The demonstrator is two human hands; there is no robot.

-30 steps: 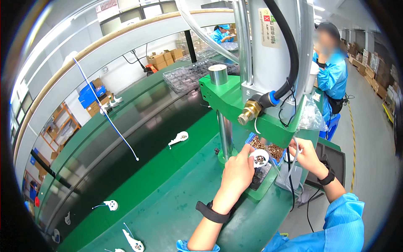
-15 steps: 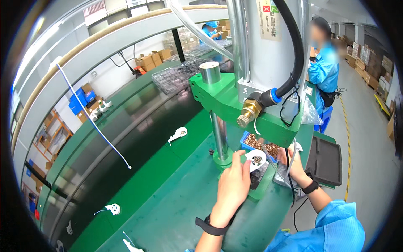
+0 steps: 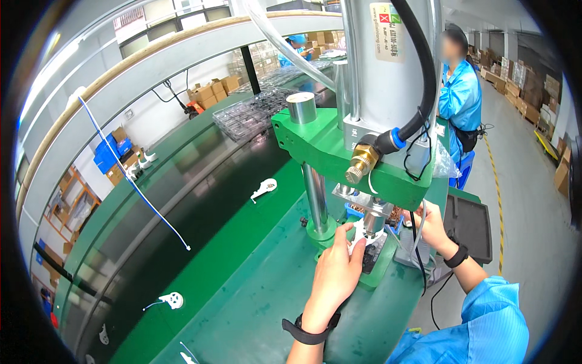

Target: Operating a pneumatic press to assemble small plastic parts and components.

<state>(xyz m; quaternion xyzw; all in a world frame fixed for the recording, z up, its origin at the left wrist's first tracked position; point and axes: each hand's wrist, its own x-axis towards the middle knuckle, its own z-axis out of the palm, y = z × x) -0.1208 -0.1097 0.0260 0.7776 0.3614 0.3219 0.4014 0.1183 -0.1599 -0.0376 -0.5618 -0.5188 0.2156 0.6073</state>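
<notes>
Left hand (image 3: 334, 272) grasps white part (image 3: 359, 232) under press (image 3: 395, 187), grip of right hand (image 3: 434, 230) unclear

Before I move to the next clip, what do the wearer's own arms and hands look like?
Left hand and right hand: both ungloved, each wrist wearing a black strap band. A loose bright-blue fabric sleeve shows on the right arm.

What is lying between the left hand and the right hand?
The head view shows the white part, the metal press ram and, farther back, the blue bin between them.
</notes>
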